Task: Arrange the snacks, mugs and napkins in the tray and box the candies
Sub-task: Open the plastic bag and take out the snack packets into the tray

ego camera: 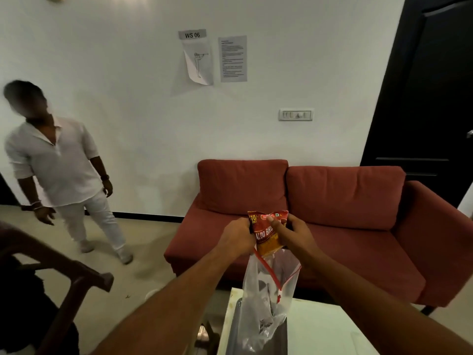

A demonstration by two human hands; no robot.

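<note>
Both hands pinch a red snack packet (pixel 267 233) held in the air: left hand (pixel 236 237) at its 9 o'clock edge, right hand (pixel 294 234) at 3 o'clock. A clear plastic bag (pixel 266 301) hangs from the packet at 6 o'clock, over a dark tray (pixel 236 329) on the white table (pixel 320 329). Red sofa (pixel 332 213) beyond at 12 o'clock; open floor (pixel 143 252) at 9 o'clock.

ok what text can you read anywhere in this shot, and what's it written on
"WS 06" on the grey label taped to the wall.
"ALOO BH", partly covered by a thumb, on the red snack packet held in both hands.
"10/- ONLY" on the packet's yellow corner.
The printed sheet on the wall: too small to read.
The drawing sheet under the label: a figure, no readable words.
</note>
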